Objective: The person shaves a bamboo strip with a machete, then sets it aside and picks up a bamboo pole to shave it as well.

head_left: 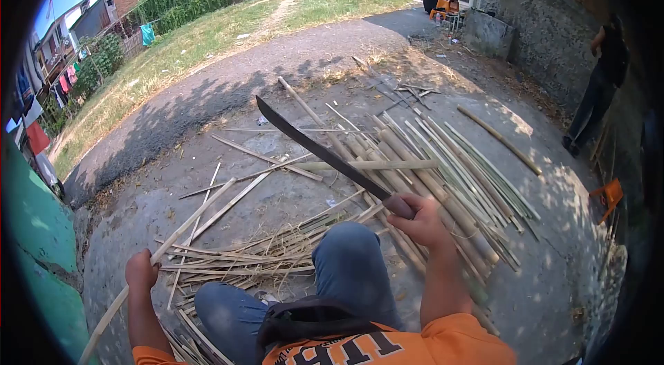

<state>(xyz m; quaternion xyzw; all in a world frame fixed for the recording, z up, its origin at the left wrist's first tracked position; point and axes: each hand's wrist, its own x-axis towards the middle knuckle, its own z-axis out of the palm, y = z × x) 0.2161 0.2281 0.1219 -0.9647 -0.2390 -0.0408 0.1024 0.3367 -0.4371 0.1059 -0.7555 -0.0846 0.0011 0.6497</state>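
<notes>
My right hand (pixel 427 221) is closed around the wooden handle of a machete (pixel 321 151). Its long, dark, curved blade points up and to the left, in the air over the ground. At the left, my left hand (pixel 142 270) is wrapped around a long, pale bamboo strip (pixel 187 225), which slants from the lower left up toward the middle. Blade and strip are apart. Below them, in front of my knees, lies a loose heap of split bamboo strips (pixel 256 254) with thin shavings among them.
Thick bamboo poles (pixel 404 157) and greenish split lengths (pixel 477 168) lie on the concrete to the right. A lone pole (pixel 499 140) rests farther out. One person (pixel 602 81) stands by the right wall; another (pixel 437 1) bends near an orange chair. A green wall (pixel 41 247) is at left.
</notes>
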